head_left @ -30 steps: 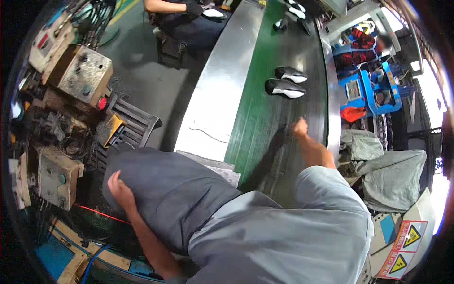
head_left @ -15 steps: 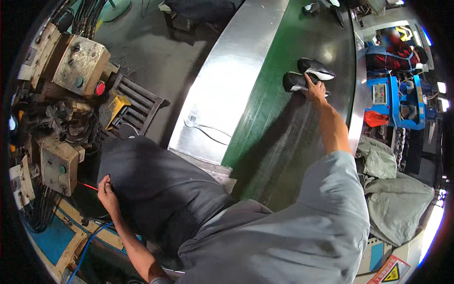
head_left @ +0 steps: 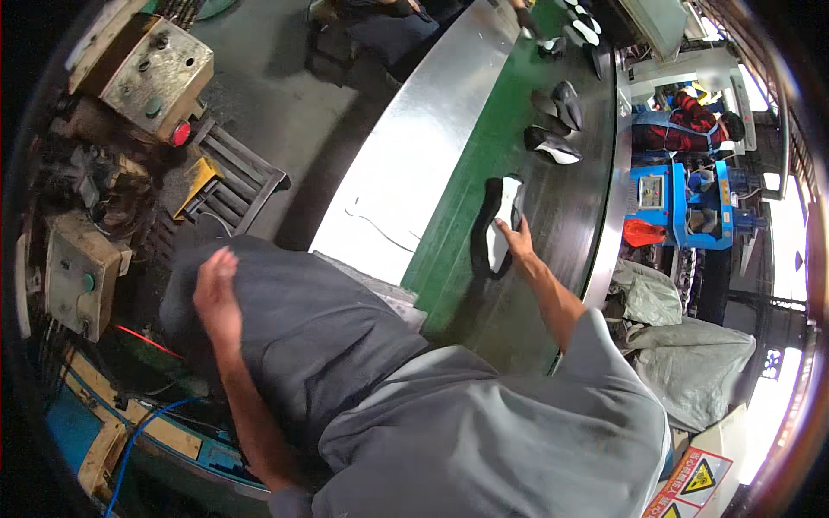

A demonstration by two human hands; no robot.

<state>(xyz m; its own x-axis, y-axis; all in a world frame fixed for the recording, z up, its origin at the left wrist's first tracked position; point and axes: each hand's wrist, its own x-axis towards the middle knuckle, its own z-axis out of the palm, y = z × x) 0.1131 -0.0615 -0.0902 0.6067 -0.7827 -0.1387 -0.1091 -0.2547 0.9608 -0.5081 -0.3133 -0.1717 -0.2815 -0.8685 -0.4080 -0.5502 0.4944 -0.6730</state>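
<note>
My right hand (head_left: 521,241) grips a dark shoe (head_left: 503,226) at its side, over the green conveyor belt (head_left: 449,233). The shoe's white underside faces me, and a dark shadow falls beside it. Farther along lies a black-and-white shoe (head_left: 553,145), close to another dark shoe (head_left: 566,105). Over my dark-clothed lap (head_left: 302,319), my left hand (head_left: 218,298) is raised. Motion smears its fingers, so I cannot make out whether they hold anything.
A bare metal ledge (head_left: 389,164) borders the belt on the left. Machine control boxes (head_left: 155,78) and a slatted rack (head_left: 237,177) stand left. Blue machinery (head_left: 704,203) and grey covers (head_left: 691,363) are right. Several shoes and another person's hand (head_left: 523,19) appear far off.
My right hand has drawn back toward me and now has a shoe tilted with its white underside showing. My left hand has risen and blurred. The view has shifted.
</note>
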